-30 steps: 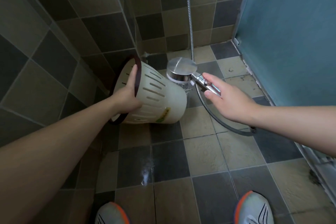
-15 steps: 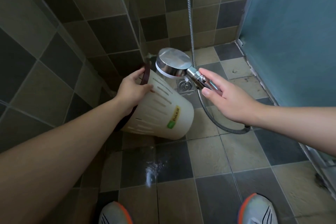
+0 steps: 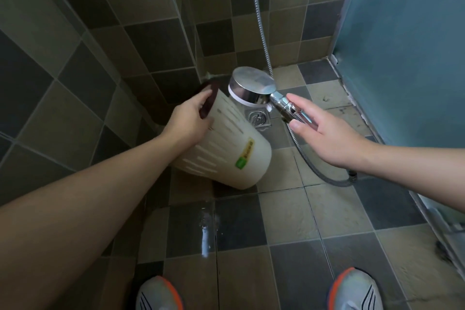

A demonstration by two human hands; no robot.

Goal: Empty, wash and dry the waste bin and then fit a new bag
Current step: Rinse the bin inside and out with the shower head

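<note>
A wet streak (image 3: pixel 205 236) glistens on the floor tiles (image 3: pixel 289 209) just beyond the person's shoes (image 3: pixel 354 289). The left hand (image 3: pixel 187 121) grips the bin (image 3: pixel 226 143) by its dark rim, now tipped with its base nearer and mouth toward the far corner. The right hand (image 3: pixel 324 133) holds the shower head (image 3: pixel 251 88) by the handle, raised since a second ago to the bin's upper side. Behind it sits the drain (image 3: pixel 258 118). The wash appears under way, drying and bagging to follow.
</note>
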